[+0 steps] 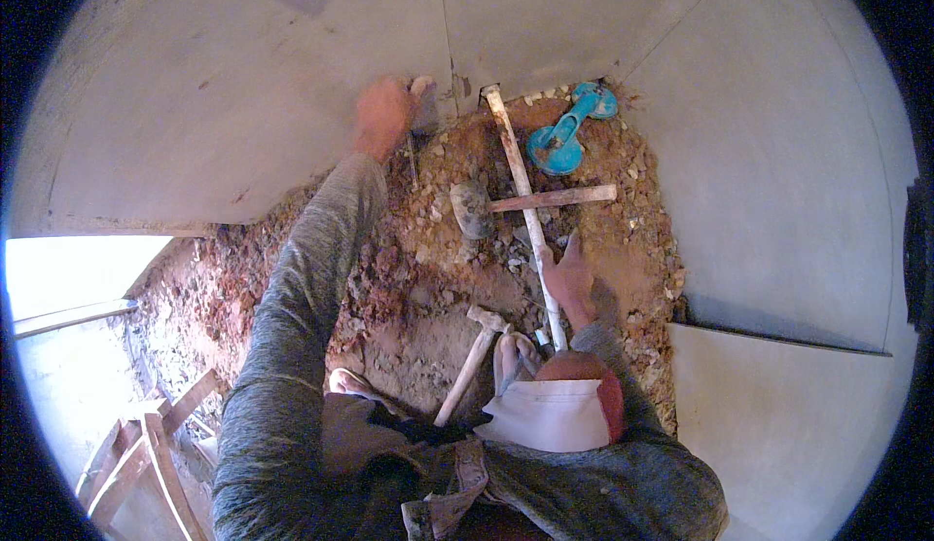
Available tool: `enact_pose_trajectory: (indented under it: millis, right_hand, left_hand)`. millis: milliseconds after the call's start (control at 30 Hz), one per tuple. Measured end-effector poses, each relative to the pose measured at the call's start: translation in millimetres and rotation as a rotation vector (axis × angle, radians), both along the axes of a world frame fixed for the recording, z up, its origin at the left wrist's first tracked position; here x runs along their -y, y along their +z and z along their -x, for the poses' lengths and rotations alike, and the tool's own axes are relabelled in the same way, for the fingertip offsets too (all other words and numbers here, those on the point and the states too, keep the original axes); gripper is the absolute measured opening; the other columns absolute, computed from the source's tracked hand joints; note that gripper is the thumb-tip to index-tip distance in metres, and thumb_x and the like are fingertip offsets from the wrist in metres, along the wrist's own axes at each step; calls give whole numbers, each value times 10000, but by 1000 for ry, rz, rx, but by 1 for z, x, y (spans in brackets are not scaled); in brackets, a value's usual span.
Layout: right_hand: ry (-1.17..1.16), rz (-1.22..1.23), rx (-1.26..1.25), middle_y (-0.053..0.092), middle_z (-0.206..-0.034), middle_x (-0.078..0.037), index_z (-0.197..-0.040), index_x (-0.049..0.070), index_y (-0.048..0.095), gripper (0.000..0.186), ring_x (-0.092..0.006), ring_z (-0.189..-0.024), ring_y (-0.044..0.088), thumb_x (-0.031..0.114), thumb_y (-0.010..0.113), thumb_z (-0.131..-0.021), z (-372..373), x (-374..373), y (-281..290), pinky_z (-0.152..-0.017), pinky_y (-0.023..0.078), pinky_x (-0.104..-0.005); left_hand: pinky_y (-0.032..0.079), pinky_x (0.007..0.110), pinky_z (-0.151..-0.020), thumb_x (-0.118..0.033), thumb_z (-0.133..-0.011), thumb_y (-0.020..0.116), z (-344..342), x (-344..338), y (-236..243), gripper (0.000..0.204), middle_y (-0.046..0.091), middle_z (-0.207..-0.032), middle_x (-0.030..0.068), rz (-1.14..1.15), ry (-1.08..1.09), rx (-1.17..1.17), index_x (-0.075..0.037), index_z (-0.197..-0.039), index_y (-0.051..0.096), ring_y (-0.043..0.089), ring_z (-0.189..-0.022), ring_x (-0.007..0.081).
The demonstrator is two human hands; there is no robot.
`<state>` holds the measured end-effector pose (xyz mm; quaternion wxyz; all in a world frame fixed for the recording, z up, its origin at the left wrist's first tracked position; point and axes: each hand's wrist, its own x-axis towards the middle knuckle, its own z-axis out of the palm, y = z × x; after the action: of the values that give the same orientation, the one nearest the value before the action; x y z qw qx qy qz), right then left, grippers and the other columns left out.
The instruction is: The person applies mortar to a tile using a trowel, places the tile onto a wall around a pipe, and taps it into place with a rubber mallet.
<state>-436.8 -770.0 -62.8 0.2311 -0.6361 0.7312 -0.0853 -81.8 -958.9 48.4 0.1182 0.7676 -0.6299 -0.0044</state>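
My left hand [387,113] is closed at the foot of the back grey panel [321,74], on something too blurred to make out, with a thin rod [413,162] just below it. My right hand [572,283] is beside a long white pole [509,132], fingers apart and forefinger extended. The pole slants across the rubble with its top against the panel. A mallet [473,210] with a grey head and wooden handle lies crosswise on it. A blue double suction lifter [556,152] lies right of the pole's top. A hammer [463,376] lies near my feet [516,356].
Broken earth and rubble [389,298] cover the ground. Large grey panels [778,181] surround it at back and right, with a ledge [778,340] on the right. At the lower left are timber pieces [156,444] beside a bright opening [78,269].
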Motion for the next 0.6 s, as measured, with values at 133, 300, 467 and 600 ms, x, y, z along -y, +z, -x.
enact_pose_trajectory:
  millis: [133,300,467,600]
  right_hand:
    - [-20,10,50,358,-1367,-387,-1450,-100,204,928,-512,-1259,369,448,643,-842,-22,-18,39,-1063,308,-557]
    - [129,-14,-277,391,-1399,-273,-1414,-86,296,858,-456,-1297,352,391,679,-813,-12,-57,28,-1060,326,-534]
    - [431,87,-65,471,-1318,-206,-1350,11,457,661,-420,-1219,424,292,687,-797,9,-42,61,-1010,369,-537]
    - [549,484,13,541,-1179,-174,-1193,67,590,456,-382,-1120,491,208,687,-770,-26,41,91,-958,405,-504]
  left_hand:
    - [527,493,-669,-562,-868,565,-1,10,-5,550,668,-756,213,72,14,81,-44,-774,723,661,-733,402]
    - [535,488,-668,-541,-831,626,1,12,-3,521,671,-747,216,49,32,30,-33,-762,718,669,-736,395]
    - [539,479,-654,-538,-800,666,1,15,-1,529,674,-779,232,45,60,46,-13,-757,711,673,-740,387]
    - [535,481,-648,-545,-807,660,8,13,1,543,669,-757,228,53,121,-23,-7,-741,705,669,-734,395]
